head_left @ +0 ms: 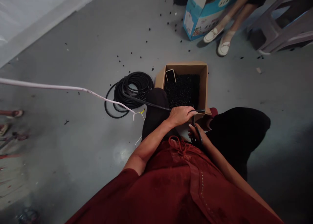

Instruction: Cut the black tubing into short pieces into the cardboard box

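Observation:
My left hand (180, 115) is closed around a black tube (158, 106), whose short end sticks out to the right past my fingertips. From there the tube runs left over my knee to a black coil (133, 88) on the floor. Below it, my right hand (197, 133) grips dark-handled scissors (193, 120); their blades point up towards the tube near my left fingertips. Blade opening is too small to make out. In front of my knees stands an open cardboard box (186, 67) with many small black pieces inside and a phone-like dark rectangle (170, 76) with a light rim.
A white cord (73, 88) stretches in from the left towards my knee. Small black bits lie scattered over the grey floor (97, 54). At the back are a blue carton (193, 18), a person's feet in white shoes (223, 47) and a grey plastic stool (271, 31).

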Demonstrator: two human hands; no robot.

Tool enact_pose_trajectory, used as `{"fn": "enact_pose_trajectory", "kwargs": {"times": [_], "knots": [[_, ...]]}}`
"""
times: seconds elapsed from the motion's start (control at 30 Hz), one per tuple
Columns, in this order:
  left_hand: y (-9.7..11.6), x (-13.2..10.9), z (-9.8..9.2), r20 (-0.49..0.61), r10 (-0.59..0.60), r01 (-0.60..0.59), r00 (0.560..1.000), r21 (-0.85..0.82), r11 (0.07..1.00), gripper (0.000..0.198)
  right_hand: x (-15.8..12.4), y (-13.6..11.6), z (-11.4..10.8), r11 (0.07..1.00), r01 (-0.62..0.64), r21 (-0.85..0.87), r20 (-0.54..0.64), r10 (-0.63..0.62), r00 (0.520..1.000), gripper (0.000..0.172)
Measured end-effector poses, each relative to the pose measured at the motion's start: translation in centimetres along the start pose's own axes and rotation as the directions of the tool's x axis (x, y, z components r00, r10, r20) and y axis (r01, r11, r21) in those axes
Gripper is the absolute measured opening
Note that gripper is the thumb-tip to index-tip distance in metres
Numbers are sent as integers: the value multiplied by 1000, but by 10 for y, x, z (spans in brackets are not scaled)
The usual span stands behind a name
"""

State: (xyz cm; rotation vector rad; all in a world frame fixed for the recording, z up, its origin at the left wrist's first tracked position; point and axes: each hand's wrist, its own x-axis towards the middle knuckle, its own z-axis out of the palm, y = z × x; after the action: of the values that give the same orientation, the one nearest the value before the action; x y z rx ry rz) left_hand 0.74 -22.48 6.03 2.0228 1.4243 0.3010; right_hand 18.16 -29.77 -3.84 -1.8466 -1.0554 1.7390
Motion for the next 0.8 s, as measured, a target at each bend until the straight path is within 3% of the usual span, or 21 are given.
{"fn": "enact_pose_trajectory", "kwargs": {"times": [0.13,0.27,0.43,0.57,0.8], "knots": [[5,1,-4,-29,-43,38,999,-149,988,40,2,6,-2,999,26,-46,-41,-28,999,64],[-4,1,2,-17,-85,76,996,-285,955,35,-3,8,-2,995,71,-67,-74,-76,994,78],[-16,2,11,0,-156,143,988,-401,905,28,-16,3,0,985,168,-35,-153,-171,973,76],[-11,6,6,-11,-185,157,983,-484,861,33,-29,-12,-1,968,249,10,-227,-240,944,69],[8,-2,-9,42,-163,164,986,-457,874,43,-54,-23,-12,934,345,90,-157,-329,931,64]]}}
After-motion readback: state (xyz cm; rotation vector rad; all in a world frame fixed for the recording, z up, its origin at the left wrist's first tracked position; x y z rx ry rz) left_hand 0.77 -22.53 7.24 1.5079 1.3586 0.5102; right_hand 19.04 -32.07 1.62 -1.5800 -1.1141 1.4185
